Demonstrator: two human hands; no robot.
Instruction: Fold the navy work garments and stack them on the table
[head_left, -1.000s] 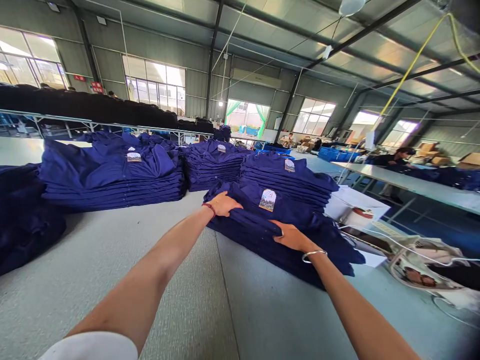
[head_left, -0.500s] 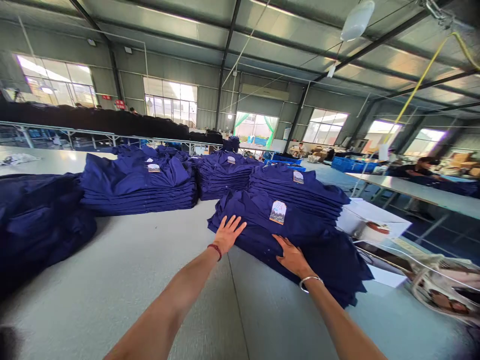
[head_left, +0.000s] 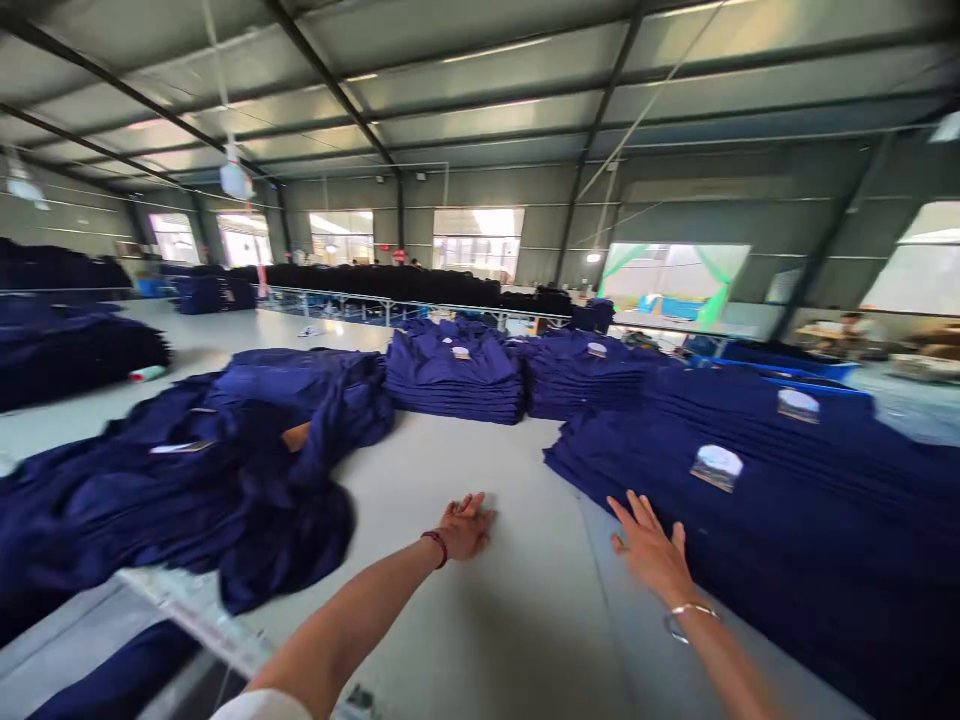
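Note:
My left hand lies flat on the grey table with fingers stretched out, holding nothing; a red bracelet is on its wrist. My right hand is open with fingers spread, at the near edge of a stack of folded navy garments with a white hang tag on top. A silver bangle sits on the right wrist. A loose heap of unfolded navy garments lies to the left of my left hand.
Two more folded navy stacks stand at the back of the table. Dark garment piles cover a far table and the left table. Blue crates and people at a table show far right.
The view has swung left. Both hands came off the folded stack: the left now rests on the bare table, the right at the stack's edge.

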